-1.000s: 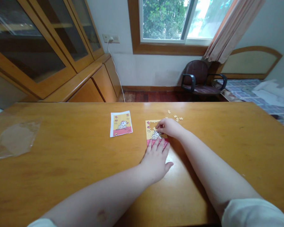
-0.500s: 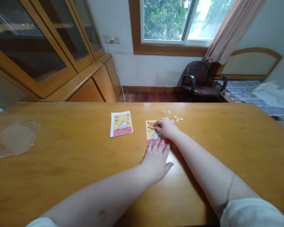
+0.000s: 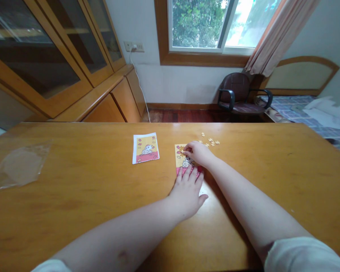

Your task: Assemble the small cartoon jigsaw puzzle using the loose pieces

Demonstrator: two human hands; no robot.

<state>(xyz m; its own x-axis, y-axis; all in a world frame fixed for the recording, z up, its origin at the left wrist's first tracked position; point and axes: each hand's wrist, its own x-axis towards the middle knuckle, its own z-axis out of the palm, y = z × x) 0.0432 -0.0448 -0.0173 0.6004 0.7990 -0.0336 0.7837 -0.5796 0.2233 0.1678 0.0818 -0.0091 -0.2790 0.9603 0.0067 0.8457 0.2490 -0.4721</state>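
A partly assembled jigsaw puzzle (image 3: 179, 161), yellow above and pink below with a white animal, lies on the wooden table. Flat across its lower pink edge rests my left hand (image 3: 188, 192), fingers spread. My right hand (image 3: 200, 153) is over the upper part, pinching a small yellow puzzle piece (image 3: 183, 152) between thumb and finger above a gap. That hand covers the puzzle's upper right. Several loose puzzle pieces (image 3: 210, 140) lie just beyond my right hand. To the left is a printed reference picture (image 3: 146, 149) of the same design.
A clear plastic bag (image 3: 19, 166) lies on the left of the wooden table (image 3: 87, 196). Behind stand a glass-fronted cabinet (image 3: 99, 79), a dark office chair (image 3: 238, 92) and a bed (image 3: 294, 104). A white cord (image 3: 140, 85) hangs from the wall outlet.
The pinched piece has shifted very slightly up and to the right with my right fingertips. My left hand stays in place on the puzzle.
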